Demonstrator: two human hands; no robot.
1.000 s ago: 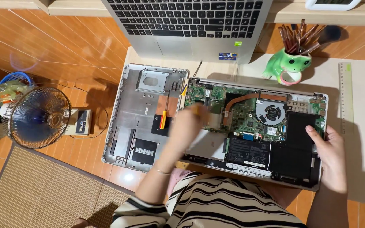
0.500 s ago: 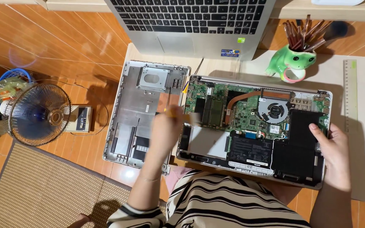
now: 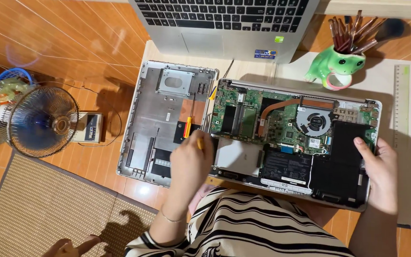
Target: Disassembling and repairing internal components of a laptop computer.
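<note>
Left hand (image 3: 190, 164) curled around a yellow tool (image 3: 199, 143), over the gap between cover (image 3: 141, 138) and laptop (image 3: 286, 128). Right hand (image 3: 381, 171) flat, fingers spread loose on the laptop's right edge, gripping nothing. Orange screwdriver (image 3: 188, 126) lies on the cover just above the left hand. Second laptop (image 3: 224, 28) behind, frog cup (image 3: 338, 66) and ruler (image 3: 400, 104) right, fan (image 3: 41, 121) left.

My head camera looks steeply down from fairly near at the opened laptop (image 3: 293, 135) mid-frame, my knees probably at the bottom edge
</note>
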